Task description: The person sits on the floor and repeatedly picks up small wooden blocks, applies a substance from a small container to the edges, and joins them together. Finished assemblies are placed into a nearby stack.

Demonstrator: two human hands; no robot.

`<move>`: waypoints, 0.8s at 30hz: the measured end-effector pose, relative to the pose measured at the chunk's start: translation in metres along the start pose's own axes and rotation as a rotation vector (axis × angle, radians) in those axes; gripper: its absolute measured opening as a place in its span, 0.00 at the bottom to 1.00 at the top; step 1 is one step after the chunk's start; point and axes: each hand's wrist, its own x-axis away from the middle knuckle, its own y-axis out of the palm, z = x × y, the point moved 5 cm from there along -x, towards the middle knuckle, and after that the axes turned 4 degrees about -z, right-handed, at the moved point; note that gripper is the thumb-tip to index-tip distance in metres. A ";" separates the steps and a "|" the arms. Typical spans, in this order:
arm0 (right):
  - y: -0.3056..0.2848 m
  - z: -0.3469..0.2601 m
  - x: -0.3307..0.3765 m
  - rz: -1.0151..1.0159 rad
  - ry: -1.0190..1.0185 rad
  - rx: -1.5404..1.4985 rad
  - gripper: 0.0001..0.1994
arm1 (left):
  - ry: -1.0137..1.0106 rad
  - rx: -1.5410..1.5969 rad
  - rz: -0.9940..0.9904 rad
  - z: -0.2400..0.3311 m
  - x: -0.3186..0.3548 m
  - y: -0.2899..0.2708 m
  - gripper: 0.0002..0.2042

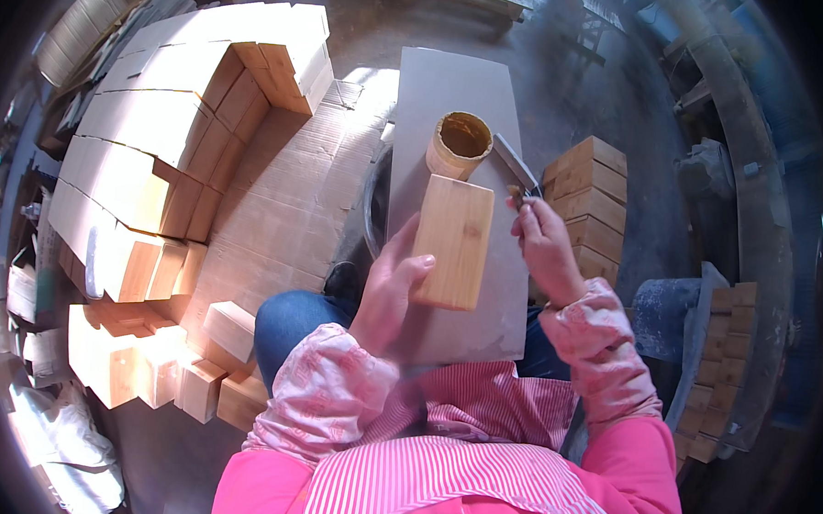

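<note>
My left hand [387,297] grips a pale wooden block [454,245] by its left side, thumb over the near edge. The block is held above a narrow grey board [456,80] in front of my lap. To the right of it, my right hand [548,245] pinches a small dark tool with a brownish tip [517,198]; most of it is hidden in the fingers, and it is apart from the block. Just beyond the block stands a round tub [448,159] with brown smears inside and on its rim. A thin, flat grey strip [515,160] lies beside the tub.
Stacked wooden blocks [149,167] rise on cardboard [277,187] at my left, with several loose blocks [199,386] nearer my knee. Another stack [593,196] stands right of the board. Further right are a bluish bucket [663,314] and more small blocks [714,367].
</note>
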 end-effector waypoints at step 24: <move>0.048 0.016 0.017 -0.076 -0.217 -0.922 0.13 | 0.631 -1.222 -0.314 0.020 0.002 0.033 0.61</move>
